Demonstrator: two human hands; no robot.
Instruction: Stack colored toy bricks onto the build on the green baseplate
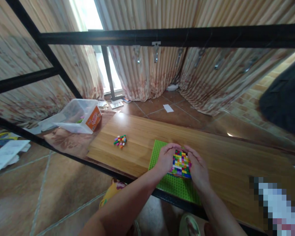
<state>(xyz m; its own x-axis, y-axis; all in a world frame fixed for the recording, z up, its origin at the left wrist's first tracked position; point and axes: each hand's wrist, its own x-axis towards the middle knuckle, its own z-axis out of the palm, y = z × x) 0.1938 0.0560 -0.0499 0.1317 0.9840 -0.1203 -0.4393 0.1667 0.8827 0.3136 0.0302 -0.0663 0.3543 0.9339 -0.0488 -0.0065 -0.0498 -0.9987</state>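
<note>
Head view: the left hand (pixel 167 158) and the right hand (pixel 199 167) close on opposite sides of a block of multicoloured toy bricks (pixel 181 164), the fingers curving round its far edge and the palms flanking it. The block lies between the hands, over a green studded baseplate (pixel 156 153); whether it rests on the studs or is raised cannot be told. Beneath the grip, a wooden table (pixel 231 164) carries the baseplate. Left of the grip, well apart, lies a loose pile of small bricks (pixel 120 141); farther left, beyond the table's end, stands a clear plastic tub (pixel 76 113) with an orange label (pixel 93 118).
</note>
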